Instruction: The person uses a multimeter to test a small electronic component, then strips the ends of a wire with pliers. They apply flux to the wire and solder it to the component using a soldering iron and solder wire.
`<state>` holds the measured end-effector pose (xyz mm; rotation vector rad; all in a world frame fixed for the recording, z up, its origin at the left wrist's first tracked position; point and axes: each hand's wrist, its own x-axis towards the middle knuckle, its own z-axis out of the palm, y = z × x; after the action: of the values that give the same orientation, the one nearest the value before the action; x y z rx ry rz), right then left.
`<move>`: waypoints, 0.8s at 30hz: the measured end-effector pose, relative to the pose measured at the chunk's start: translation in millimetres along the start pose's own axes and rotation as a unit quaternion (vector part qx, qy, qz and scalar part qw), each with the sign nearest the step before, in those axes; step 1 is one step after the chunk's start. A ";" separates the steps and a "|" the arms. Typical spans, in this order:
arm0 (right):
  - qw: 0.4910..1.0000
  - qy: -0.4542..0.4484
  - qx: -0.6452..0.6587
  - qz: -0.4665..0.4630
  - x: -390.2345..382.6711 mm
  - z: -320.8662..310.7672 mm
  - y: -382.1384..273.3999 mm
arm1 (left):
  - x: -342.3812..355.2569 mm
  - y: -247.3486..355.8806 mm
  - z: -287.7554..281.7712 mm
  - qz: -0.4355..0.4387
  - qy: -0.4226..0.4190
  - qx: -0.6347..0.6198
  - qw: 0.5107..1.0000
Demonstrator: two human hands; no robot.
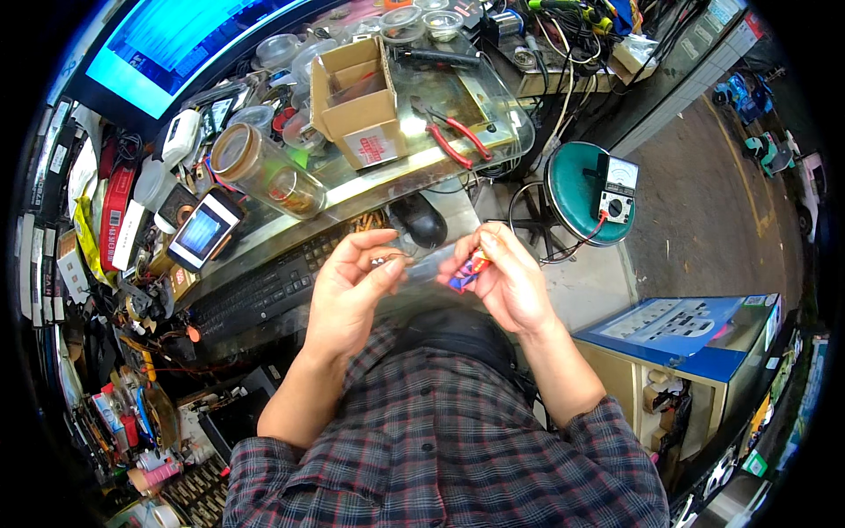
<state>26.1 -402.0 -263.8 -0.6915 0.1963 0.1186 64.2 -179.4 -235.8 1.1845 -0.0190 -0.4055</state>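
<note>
Head view, and it's all happening between two bare hands in the middle! The left hand [348, 282] has thumb and index finger pinched together on a small whitish, bead-like piece [379, 261], its other fingers curled behind. Over on the right hand [510, 277], thumb and fingers close on a small, crinkled purple, red and yellow packet [467, 274], the colours poking out to the left of the fingertips.

And here's the key line: a thin, see-through plastic-looking sleeve [426, 265] spans the gap, its long axis running roughly left to right, from one set of fingers to the other. Its right end sits against the packet; whether it joins the bead-like piece, I can't tell. The right fingers are nearest the packet, the left ones nearest the bead-like piece.

Just beyond the gap sits a rounded black mouse [417, 220]. Left of the left fingers, a long black keyboard [255, 295]! Farther out, on the glass-topped desk [387, 173], an open brown cardboard box [361, 119] and red-handled pliers [459, 141]; right of and beyond the right fingers, a round green stool [572, 185].
</note>
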 end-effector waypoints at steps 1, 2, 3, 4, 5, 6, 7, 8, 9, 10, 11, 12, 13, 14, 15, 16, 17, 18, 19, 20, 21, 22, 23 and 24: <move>0.999 -0.023 -0.028 0.003 2.3 -8.7 3.1 | 0.9 0.4 0.2 -0.009 -0.007 -0.014 1.000; 0.997 -0.047 -0.055 0.006 3.7 -17.3 4.1 | 1.9 1.0 0.2 -0.019 -0.014 -0.028 0.999; 0.994 -0.070 -0.083 0.009 3.7 -22.9 4.1 | 2.8 1.1 0.8 -0.028 -0.021 -0.043 0.998; 0.991 -0.064 -0.118 0.021 1.9 -17.2 0.1 | 3.1 0.7 1.9 -0.033 -0.018 -0.049 0.998; 0.986 -0.064 -0.157 0.005 2.4 -16.8 2.0 | 3.0 0.1 3.9 -0.038 -0.015 -0.056 0.998; 0.979 -0.064 -0.195 -0.010 2.6 -16.5 4.8 | 3.1 -0.5 5.2 -0.043 -0.011 -0.063 0.997; 0.970 -0.062 -0.234 -0.026 1.8 -16.1 6.1 | 3.5 -1.1 4.7 -0.043 -0.016 -0.063 0.997; 0.958 -0.066 -0.274 -0.044 0.6 -15.2 5.6 | 4.1 -1.6 3.0 -0.043 -0.021 -0.064 0.997; 0.959 -0.060 -0.278 -0.012 -1.3 -14.7 2.4 | 4.8 -2.6 2.5 -0.042 -0.026 -0.064 0.997; 0.958 -0.054 -0.280 0.019 -3.5 -13.7 -0.8 | 5.1 -3.5 2.9 -0.033 -0.029 -0.060 0.997; 0.957 -0.049 -0.281 0.051 -4.9 -13.4 -2.8 | 5.3 -4.4 3.6 -0.023 -0.031 -0.056 0.998; 0.954 -0.048 -0.290 0.060 -5.6 -13.8 -3.5 | 5.4 -5.4 4.3 -0.013 -0.033 -0.052 0.998; 0.951 -0.048 -0.298 0.069 -6.3 -13.8 -4.2 | 5.5 -6.3 5.3 -0.005 -0.034 -0.051 0.998; 0.948 -0.048 -0.306 0.077 -6.8 -13.8 -4.7 | 5.4 -7.3 6.6 0.002 -0.035 -0.050 0.998; 0.945 -0.056 -0.319 0.049 -6.8 -15.2 -2.3 | 5.2 -8.1 8.1 0.010 -0.036 -0.049 0.998; 0.941 -0.063 -0.331 0.020 -6.2 -17.0 2.4 | 5.1 -8.0 10.9 0.008 -0.032 -0.053 0.998; 0.937 -0.071 -0.342 -0.008 -5.9 -16.6 5.5 | 4.5 -6.6 14.6 0.006 -0.028 -0.057 0.998; 0.938 -0.061 -0.341 -0.019 -6.8 -14.2 6.4 | 3.9 -4.8 17.3 0.004 -0.023 -0.061 0.998; 0.939 -0.050 -0.340 -0.030 -8.3 -7.2 4.9 | 3.2 -3.0 18.5 -0.001 -0.025 -0.069 0.997; 0.939 -0.040 -0.338 -0.041 -9.0 -3.1 4.4 | 2.6 -1.2 19.6 -0.005 -0.026 -0.076 0.997; 0.915 -0.035 -0.393 -0.090 -7.8 -3.1 5.1 | 2.0 0.7 20.7 -0.010 -0.027 -0.084 0.996; 0.884 -0.028 -0.445 -0.139 -5.4 -3.7 5.1 | 1.7 3.5 21.9 -0.020 -0.027 -0.088 0.996; 0.849 -0.022 -0.494 -0.186 -3.4 -4.1 4.8 | 1.5 6.6 22.6 -0.030 -0.028 -0.092 0.995; 0.843 -0.015 -0.505 -0.183 -2.1 -4.1 4.1 | 1.9 8.4 22.4 -0.041 -0.028 -0.096 0.994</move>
<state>22.8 -401.6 -269.0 -1.7719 -0.0567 -0.1575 63.4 -197.4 -220.0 0.9869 0.0184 -0.5014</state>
